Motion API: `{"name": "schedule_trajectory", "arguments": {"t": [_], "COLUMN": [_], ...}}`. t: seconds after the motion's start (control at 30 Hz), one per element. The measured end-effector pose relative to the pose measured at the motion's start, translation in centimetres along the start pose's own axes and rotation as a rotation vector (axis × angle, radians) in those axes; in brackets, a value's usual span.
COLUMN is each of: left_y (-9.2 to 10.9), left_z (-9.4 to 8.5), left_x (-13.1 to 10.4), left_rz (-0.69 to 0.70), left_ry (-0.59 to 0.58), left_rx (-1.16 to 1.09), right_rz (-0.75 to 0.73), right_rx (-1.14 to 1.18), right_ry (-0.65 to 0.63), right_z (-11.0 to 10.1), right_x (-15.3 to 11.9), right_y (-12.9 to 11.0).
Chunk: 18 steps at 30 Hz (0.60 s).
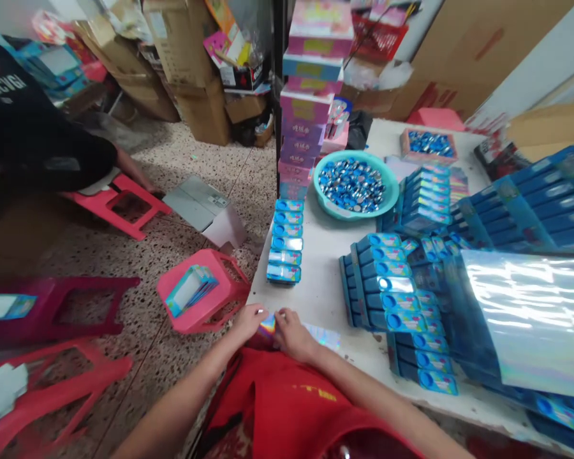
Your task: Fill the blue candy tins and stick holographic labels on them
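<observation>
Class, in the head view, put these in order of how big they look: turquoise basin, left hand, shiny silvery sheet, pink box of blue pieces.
Largest to smallest:
1. Shiny silvery sheet
2. Turquoise basin
3. Pink box
4. Left hand

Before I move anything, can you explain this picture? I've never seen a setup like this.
There is no robot here, just a person's two bare hands. The single picture comes from a camera worn on their head, looking forward and down.

The left hand and right hand meet at the table's near edge, with a small shiny, rainbow-coloured piece between their fingers; blur hides its exact shape.

On the white table are a row of small blue boxes, a turquoise basin of blue and silver pieces, and larger stacks of blue boxes to the right.
</observation>
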<state>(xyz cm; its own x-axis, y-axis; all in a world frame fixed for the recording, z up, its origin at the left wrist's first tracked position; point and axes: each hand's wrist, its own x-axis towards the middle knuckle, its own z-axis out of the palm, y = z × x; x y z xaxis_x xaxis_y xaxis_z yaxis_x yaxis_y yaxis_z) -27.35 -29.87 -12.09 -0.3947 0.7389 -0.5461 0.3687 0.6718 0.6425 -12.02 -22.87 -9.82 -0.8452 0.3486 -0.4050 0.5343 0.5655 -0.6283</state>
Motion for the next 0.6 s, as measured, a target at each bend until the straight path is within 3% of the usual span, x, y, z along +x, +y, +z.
{"name": "schedule_trajectory", "arguments": {"t": [0.1, 0.27, 0.33, 0.43, 0.5, 0.6], "left_y": [-0.6, -0.7, -0.3, -0.1, -0.2, 0.1], "left_z": [0.5, 1.1, 1.1, 1.3, 1.4, 0.5], "left_x": [0.3, 1.2, 1.4, 1.8, 2.0, 1.2], "left_rz": [-0.033, 0.040, 0.036, -0.016, -0.040, -0.031], "left_ry": [0.028, 0.063, 0.080, 0.097, 0.096, 0.106], "left_rx": [-0.053, -0.131, -0.117, -0.084, -0.084, -0.099], "right_rz": [-0.047, 0.063, 0.087, -0.020, -0.104, -0.115], "right_rx": [-0.032, -0.078, -0.136, -0.152, -0.046, 0.273], "right_ry": [-0.050, 0.104, 0.105, 0.042, 0.050, 0.212], "right_z": [0.3, -0.4, -1.0, -1.6, -2.1, -4.0], "right_x": [0.0, 0.9, 1.2, 1.1, 0.4, -1.1], "right_y": [-0.2, -0.7, -1.3, -2.1, -2.6, -3.4]}}
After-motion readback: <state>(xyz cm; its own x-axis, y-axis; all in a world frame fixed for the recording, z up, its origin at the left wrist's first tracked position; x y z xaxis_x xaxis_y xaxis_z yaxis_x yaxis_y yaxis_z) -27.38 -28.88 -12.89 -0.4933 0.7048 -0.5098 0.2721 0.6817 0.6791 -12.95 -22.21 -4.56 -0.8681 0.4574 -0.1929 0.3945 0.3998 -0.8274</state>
